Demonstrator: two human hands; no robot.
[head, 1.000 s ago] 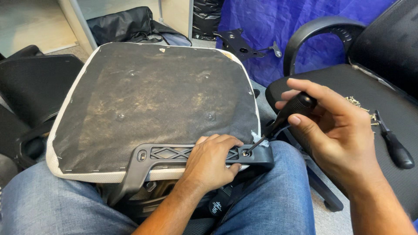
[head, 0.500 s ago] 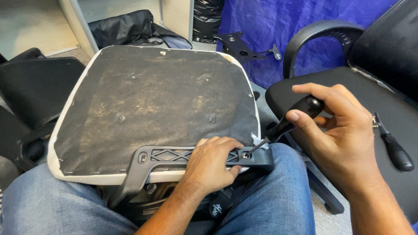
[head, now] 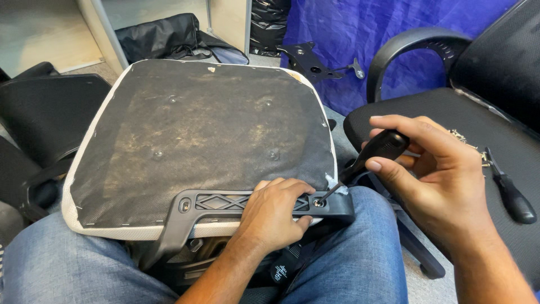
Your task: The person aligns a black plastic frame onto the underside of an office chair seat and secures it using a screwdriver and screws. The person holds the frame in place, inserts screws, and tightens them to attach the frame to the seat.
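An upturned chair seat (head: pixel 202 135) with a dusty black underside rests on my lap. A black plastic armrest bracket (head: pixel 219 204) lies along its near edge. My left hand (head: pixel 273 211) presses down on the bracket near its right end. My right hand (head: pixel 433 174) grips the black handle of a screwdriver (head: pixel 371 157), and the tip sits in a screw (head: pixel 319 202) at the bracket's right end.
A black office chair (head: pixel 450 118) stands at right with a second screwdriver (head: pixel 509 191) and loose screws (head: pixel 467 141) on its seat. A blue sheet (head: pixel 365 34) and a black metal plate (head: pixel 315 65) lie behind. More black chair parts (head: pixel 45 118) sit at left.
My right hand has shifted slightly on the screwdriver handle, turning it, while the tip stays in the screw. My left hand keeps pressing the bracket.
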